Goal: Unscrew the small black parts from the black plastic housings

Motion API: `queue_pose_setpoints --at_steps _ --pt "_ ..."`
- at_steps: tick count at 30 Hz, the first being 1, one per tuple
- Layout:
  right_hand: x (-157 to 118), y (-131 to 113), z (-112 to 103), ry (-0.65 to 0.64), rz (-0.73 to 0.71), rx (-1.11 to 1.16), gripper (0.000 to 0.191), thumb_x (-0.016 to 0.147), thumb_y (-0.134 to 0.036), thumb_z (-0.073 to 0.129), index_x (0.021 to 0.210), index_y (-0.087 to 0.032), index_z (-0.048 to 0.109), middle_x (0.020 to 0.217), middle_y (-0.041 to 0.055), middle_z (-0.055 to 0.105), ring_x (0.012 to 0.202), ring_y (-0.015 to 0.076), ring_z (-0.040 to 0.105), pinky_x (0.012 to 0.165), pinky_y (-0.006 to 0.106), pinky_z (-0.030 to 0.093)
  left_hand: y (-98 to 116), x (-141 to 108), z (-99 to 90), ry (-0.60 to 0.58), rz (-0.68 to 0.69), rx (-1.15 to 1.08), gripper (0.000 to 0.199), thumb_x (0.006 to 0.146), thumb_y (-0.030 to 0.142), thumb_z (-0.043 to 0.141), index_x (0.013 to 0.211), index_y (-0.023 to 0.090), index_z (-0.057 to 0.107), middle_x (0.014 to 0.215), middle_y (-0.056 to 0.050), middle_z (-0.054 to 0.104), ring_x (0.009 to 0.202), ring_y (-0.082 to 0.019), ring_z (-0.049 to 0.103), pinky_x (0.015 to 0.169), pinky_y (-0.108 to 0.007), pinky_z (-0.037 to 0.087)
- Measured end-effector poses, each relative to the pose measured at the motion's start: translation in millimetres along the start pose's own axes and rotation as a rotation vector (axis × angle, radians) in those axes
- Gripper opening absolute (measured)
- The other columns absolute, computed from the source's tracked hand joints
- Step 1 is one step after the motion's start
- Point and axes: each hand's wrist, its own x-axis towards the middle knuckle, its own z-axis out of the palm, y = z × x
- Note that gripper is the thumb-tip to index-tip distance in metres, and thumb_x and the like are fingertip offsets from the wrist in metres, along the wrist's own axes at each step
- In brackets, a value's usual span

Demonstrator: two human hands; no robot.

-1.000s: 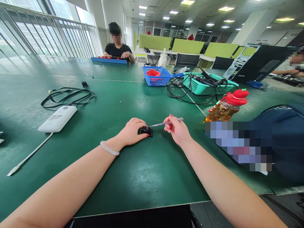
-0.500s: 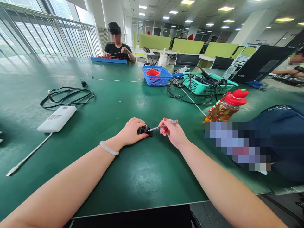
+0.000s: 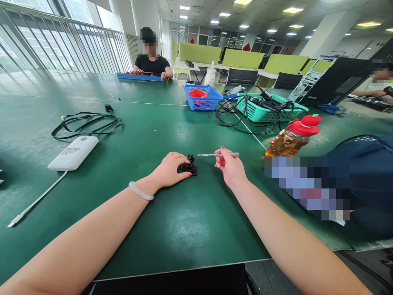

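On the green table [image 3: 147,229], my left hand [image 3: 170,170] is closed around a small black device [image 3: 190,168] with a flat base and an upright rounded knob on top; its exact kind is unclear. Part of it is hidden behind my fingers. To its right, my right hand [image 3: 231,166] grips a slim screwdriver [image 3: 236,155] with a clear handle. The thin shaft points left, level with the knob, and its tip is a short way from the black device, not touching it.
A white power bank [image 3: 75,153] with black cable [image 3: 89,123] lies left. Farther back are a blue basket [image 3: 202,104] and a green basket [image 3: 260,116] with cables. On the right stand a red-capped bottle [image 3: 288,141] and dark bag [image 3: 368,176]. A person [image 3: 152,61] sits opposite.
My right hand has drawn the screwdriver right and slightly up, off the black device, whose knob now shows. My left hand stays in place. The person opposite has lowered their hands.
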Motion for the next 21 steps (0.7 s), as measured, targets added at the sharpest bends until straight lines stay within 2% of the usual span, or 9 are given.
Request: queue_pose_setpoints --at_steps 2,4,8,13,15,18,21 --pt "0.4 -0.7 -1.0 0.055 -0.043 -0.079 0.032 0.070 -0.049 0.076 0.083 -0.022 0.068 0.064 -0.0043 0.054 0.052 0.0086 0.047 0.053 0.025 0.045 0.4 -0.3 -0.6 -0.009 0.004 -0.002 0.034 0.080 0.047 0.068 0.104 0.023 0.069 0.121 -0.007 0.067 0.121 -0.028 0.053 0.110 -0.049 0.037" --pt "-1.4 -2.5 -0.6 0.039 -0.110 -0.123 0.032 0.071 -0.047 0.075 0.091 -0.023 0.068 0.071 -0.0035 0.058 0.056 0.0095 0.051 0.057 0.026 0.046 1.2 -0.5 -1.3 -0.017 -0.003 -0.001 0.034 0.080 0.047 0.068 0.106 0.024 0.069 0.121 -0.006 0.066 0.121 -0.028 0.052 0.111 -0.049 0.037" --pt "-10.2 -6.4 4.0 -0.093 -0.243 -0.217 0.038 0.081 -0.059 0.062 0.079 -0.021 0.066 0.060 -0.0024 0.053 0.055 0.0119 0.049 0.056 0.027 0.043 3.4 -0.4 -2.2 -0.035 -0.030 0.016 0.039 0.076 0.046 0.072 0.109 0.025 0.068 0.122 -0.006 0.065 0.122 -0.029 0.051 0.110 -0.049 0.037" --pt "-18.6 -5.4 9.0 -0.201 -0.292 -0.405 0.046 0.085 -0.065 0.054 0.075 -0.021 0.063 0.056 -0.0026 0.048 0.053 0.0130 0.046 0.053 0.027 0.037 3.3 -0.1 -1.7 -0.049 -0.037 0.039 0.042 0.074 0.045 0.076 0.109 0.023 0.068 0.124 -0.007 0.064 0.123 -0.030 0.049 0.111 -0.050 0.035" --pt "-20.7 -6.4 9.1 -0.259 -0.314 -0.467 0.042 0.089 -0.060 0.051 0.076 -0.021 0.062 0.057 -0.0024 0.049 0.054 0.0130 0.047 0.054 0.027 0.038 2.5 0.0 -1.1 -0.040 -0.038 0.039 0.040 0.074 0.045 0.075 0.107 0.023 0.068 0.123 -0.008 0.064 0.123 -0.030 0.050 0.111 -0.050 0.036" --pt "-25.8 -12.3 9.3 -0.347 -0.406 -0.643 0.029 0.093 -0.044 0.049 0.077 -0.022 0.061 0.065 -0.0008 0.057 0.058 0.0138 0.050 0.058 0.027 0.038 1.0 0.0 -0.1 -0.027 -0.030 0.035 0.039 0.074 0.045 0.075 0.105 0.023 0.068 0.124 -0.008 0.064 0.123 -0.030 0.050 0.111 -0.051 0.036" --pt "-33.0 -20.0 11.4 -0.431 -0.506 -0.813 0.018 0.090 -0.028 0.050 0.078 -0.023 0.062 0.075 0.0001 0.064 0.067 0.0155 0.055 0.063 0.028 0.039 -0.3 0.2 1.0 -0.026 -0.037 0.033 0.041 0.074 0.047 0.075 0.106 0.022 0.068 0.124 -0.009 0.064 0.124 -0.031 0.050 0.110 -0.051 0.037"
